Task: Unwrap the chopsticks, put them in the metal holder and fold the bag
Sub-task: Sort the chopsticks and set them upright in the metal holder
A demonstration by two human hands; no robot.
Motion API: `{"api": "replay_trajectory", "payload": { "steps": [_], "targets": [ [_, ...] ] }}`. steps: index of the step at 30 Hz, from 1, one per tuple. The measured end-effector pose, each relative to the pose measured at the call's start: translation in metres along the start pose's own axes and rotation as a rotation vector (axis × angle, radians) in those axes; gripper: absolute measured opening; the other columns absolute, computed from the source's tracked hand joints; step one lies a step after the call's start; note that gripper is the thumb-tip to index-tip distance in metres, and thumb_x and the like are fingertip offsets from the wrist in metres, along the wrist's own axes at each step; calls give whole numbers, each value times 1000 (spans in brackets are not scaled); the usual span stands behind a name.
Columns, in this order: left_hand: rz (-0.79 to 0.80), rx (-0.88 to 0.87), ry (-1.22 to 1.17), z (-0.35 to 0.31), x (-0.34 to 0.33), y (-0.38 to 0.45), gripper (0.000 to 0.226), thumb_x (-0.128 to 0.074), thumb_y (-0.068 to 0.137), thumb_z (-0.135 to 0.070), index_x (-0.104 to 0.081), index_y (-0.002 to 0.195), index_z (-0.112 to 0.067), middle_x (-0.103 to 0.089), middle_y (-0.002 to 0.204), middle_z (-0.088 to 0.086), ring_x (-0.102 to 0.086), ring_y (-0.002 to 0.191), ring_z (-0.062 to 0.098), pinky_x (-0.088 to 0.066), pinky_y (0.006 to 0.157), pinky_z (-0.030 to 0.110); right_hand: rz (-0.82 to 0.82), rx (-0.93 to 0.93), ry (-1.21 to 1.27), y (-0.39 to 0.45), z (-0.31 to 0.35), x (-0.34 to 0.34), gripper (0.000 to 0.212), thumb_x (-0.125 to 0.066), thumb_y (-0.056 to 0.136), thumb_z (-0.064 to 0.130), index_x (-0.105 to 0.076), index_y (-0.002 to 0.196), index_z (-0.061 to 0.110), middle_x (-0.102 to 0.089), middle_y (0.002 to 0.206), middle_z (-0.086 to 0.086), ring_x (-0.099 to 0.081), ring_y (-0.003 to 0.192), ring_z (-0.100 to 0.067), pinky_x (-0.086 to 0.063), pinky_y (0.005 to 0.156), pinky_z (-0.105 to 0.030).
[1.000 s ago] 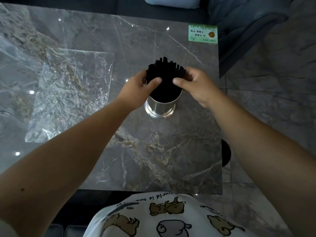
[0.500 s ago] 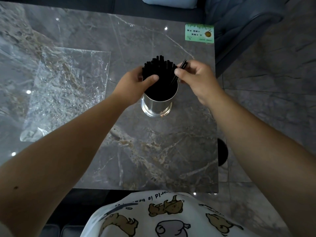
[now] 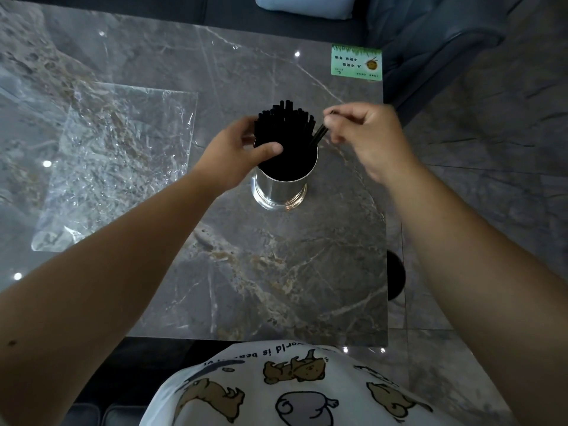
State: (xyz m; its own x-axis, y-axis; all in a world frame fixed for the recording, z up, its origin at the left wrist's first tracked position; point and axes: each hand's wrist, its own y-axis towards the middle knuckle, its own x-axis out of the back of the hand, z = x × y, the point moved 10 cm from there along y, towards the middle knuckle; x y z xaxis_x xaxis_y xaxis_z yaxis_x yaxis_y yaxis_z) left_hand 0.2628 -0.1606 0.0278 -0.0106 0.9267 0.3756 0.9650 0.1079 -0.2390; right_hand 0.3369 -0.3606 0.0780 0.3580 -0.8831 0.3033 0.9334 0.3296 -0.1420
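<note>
A shiny metal holder (image 3: 281, 192) stands upright in the middle of the marble table. A thick bundle of black chopsticks (image 3: 284, 127) sticks up out of it. My left hand (image 3: 236, 152) grips the bundle from its left side, thumb across the front. My right hand (image 3: 365, 136) is just right of the holder and pinches the top ends of a couple of black chopsticks (image 3: 318, 135), which slant down toward the holder's right rim. The clear plastic bag (image 3: 120, 158) lies flat and crinkled on the table to the left, apart from both hands.
A green printed card (image 3: 356, 61) lies at the table's far right corner. The table's right edge (image 3: 385, 210) runs close beside the holder. A dark sofa with a blue cushion (image 3: 307, 4) stands beyond the far edge. Tiled floor lies to the right.
My right hand has pulled a couple of chopsticks out of the bundle's right side and lifted them up and to the right. The left hand still holds the bundle.
</note>
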Motion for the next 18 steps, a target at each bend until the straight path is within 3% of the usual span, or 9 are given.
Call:
{"api": "replay_trajectory", "payload": {
  "steps": [2,4,6,8,11,13,15,18],
  "targets": [
    [-17,-14,-9,-5,8,-6,76,-75,75,-49,-43,139,-21,-55,134,-10,-51,122,1,-42,102,28,-34,42,10,2,23,24,14,-67,87,12,-71,89,25,-67,62,9,-59,59,-4,-53,68,-21],
    [-97,-52,13,-19,22,-16,78,-69,78,-56,-39,142,-24,-44,144,-10,-43,130,5,-38,108,32,-46,90,65,2,53,49,13,-66,87,10,-71,86,22,-67,61,10,-58,58,-5,-52,67,-25],
    [-188,-160,51,-49,32,-28,67,-59,83,-62,-43,139,-30,-44,138,-19,-43,124,-4,-37,106,27,-4,147,124,0,84,61,14,-66,86,14,-73,82,24,-68,66,10,-59,62,-6,-52,69,-28],
    [-183,-279,30,-88,26,-37,55,-54,87,-58,-51,133,-28,-53,130,-20,-48,117,-12,-41,103,24,94,193,179,-2,112,55,11,-65,86,16,-72,83,24,-68,72,11,-59,65,-6,-52,70,-27],
    [55,-377,-133,-129,-6,-45,33,-55,94,-35,-60,119,-15,-69,108,-1,-66,101,11,-52,92,36,240,221,171,-2,137,21,3,-63,87,14,-64,87,17,-62,83,6,-57,68,-6,-50,72,-27],
    [152,-291,-308,-128,-18,-47,18,-54,95,-25,-62,109,-16,-73,95,6,-70,86,20,-57,80,38,304,230,147,-1,144,-2,2,-63,88,14,-64,90,14,-60,87,0,-57,68,-6,-50,72,-27],
    [143,-166,-440,-107,-17,-49,14,-52,95,-23,-65,100,-18,-75,87,2,-70,76,18,-56,69,32,323,196,170,4,136,-14,4,-65,88,16,-68,91,14,-64,82,0,-59,67,-7,-52,69,-26],
    [68,-21,-585,-63,-10,-58,15,-50,96,-21,-65,95,-18,-75,85,1,-69,73,16,-54,64,28,178,81,192,19,91,-2,6,-67,88,18,-70,92,14,-68,74,5,-59,63,-6,-53,65,-25]
  ]
}}
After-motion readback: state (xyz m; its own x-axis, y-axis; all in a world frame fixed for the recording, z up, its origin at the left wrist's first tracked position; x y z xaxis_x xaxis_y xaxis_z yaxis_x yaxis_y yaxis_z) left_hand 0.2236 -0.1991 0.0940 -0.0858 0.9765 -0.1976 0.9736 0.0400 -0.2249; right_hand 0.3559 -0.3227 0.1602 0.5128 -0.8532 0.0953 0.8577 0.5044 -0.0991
